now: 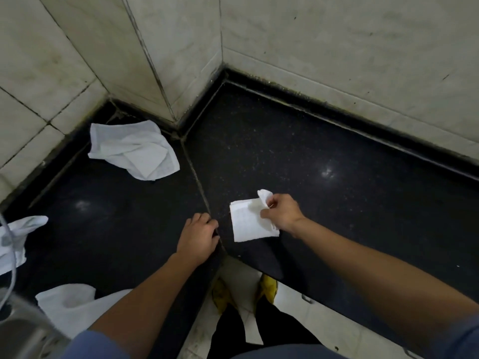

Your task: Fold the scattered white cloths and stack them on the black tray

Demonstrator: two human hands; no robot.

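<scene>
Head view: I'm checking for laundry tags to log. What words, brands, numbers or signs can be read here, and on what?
None can be read.
The folded cloth pinched by the right hand shows faint grey rows, too blurred to tell print from weave.
The crumpled cloth at the back and the black counter bear no text.

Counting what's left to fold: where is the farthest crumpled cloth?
Head view, upper left: the crumpled cloth lies on the black counter by the tiled wall, beyond the left hand and far from the folded cloth in the right hand.
</scene>
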